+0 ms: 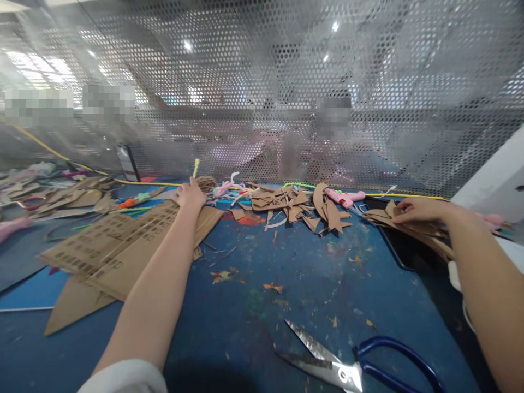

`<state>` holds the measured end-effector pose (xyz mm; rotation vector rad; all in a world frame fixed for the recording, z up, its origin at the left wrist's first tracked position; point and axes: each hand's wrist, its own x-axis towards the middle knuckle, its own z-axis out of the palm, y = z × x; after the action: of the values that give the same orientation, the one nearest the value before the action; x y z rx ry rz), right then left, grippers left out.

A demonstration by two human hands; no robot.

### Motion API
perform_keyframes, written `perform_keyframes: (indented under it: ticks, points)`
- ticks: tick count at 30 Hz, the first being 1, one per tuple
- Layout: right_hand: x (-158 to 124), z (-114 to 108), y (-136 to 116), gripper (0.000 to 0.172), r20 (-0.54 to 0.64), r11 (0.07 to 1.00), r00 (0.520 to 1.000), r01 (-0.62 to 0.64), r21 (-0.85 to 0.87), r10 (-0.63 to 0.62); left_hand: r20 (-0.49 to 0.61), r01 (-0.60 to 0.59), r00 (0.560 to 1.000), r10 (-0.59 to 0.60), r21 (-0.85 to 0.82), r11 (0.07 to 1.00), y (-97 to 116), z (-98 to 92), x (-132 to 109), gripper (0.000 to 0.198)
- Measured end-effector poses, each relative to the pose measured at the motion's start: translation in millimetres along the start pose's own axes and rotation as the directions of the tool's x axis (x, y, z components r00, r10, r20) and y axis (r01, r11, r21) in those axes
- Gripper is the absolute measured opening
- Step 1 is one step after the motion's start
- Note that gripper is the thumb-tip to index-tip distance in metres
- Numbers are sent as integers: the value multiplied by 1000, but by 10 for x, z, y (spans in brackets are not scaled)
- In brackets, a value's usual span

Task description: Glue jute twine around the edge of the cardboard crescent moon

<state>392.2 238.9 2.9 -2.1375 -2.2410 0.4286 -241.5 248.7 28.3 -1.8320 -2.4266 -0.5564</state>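
My left hand (pixel 189 195) reaches far forward and rests with curled fingers on the far edge of a large cut cardboard sheet (pixel 123 243) with rows of small slots. A ball of twine (pixel 207 183) lies just past its fingers. My right hand (pixel 417 210) lies at the right on a pile of brown cardboard pieces (pixel 403 226), fingers bent and pressing the top piece. That pile sits on a dark tablet-like slab (pixel 405 254).
Open scissors with blue handles (pixel 339 365) lie near the front edge of the blue, paint-stained table (pixel 262 284). Cardboard scraps (pixel 295 204), pink pipe cleaners (pixel 344 197) and a yellow cord (pixel 135 182) line a perforated metal screen (pixel 286 98). A phone (pixel 127 162) leans there.
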Motion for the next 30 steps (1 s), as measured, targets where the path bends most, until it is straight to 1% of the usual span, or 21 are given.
perform_keyframes:
  ticks: [2,4,7,10,13,17,19,21,24,26,28,30]
  points:
    - [-15,-10,-35,21,128,999,992,-3,-36,8,-74,160,984,-160,-4,987,-54,27,36,87]
    - [-27,-16,-69,22,200,998,980,-2,-65,15,-91,226,970,-227,-25,974,-72,65,64,87]
    - [-31,-15,-105,28,234,996,972,1,-93,21,-123,286,948,-293,-69,956,-77,126,85,71]
    - [-35,-7,-132,29,235,994,972,1,-108,24,-191,323,921,-341,-119,939,-92,178,91,59]
    - [-53,-3,-163,28,225,993,974,-6,-119,33,-258,280,914,-312,-153,948,-103,215,104,54]
    - [-66,-3,-180,26,226,991,973,-19,-131,48,-315,130,928,-197,-222,966,-65,216,132,46]
    - [-54,0,-168,24,225,990,973,-20,-137,51,-356,87,915,-190,-287,954,-30,189,141,46]
    - [-33,7,-148,23,218,989,975,-18,-150,50,-418,68,878,-231,-369,927,-2,144,150,52]
    - [2,20,-122,24,203,985,978,-9,-170,44,-507,28,797,-329,-512,858,-7,76,191,66]
    - [16,28,-113,24,193,985,980,-8,-173,41,-516,-2,757,-401,-616,788,-48,58,250,66]
    - [21,33,-110,24,181,987,983,-11,-163,41,-472,-18,744,-473,-722,691,-104,74,327,58]
    - [21,35,-109,24,164,990,986,-10,-140,33,-403,-32,754,-519,-812,583,-154,112,405,50]
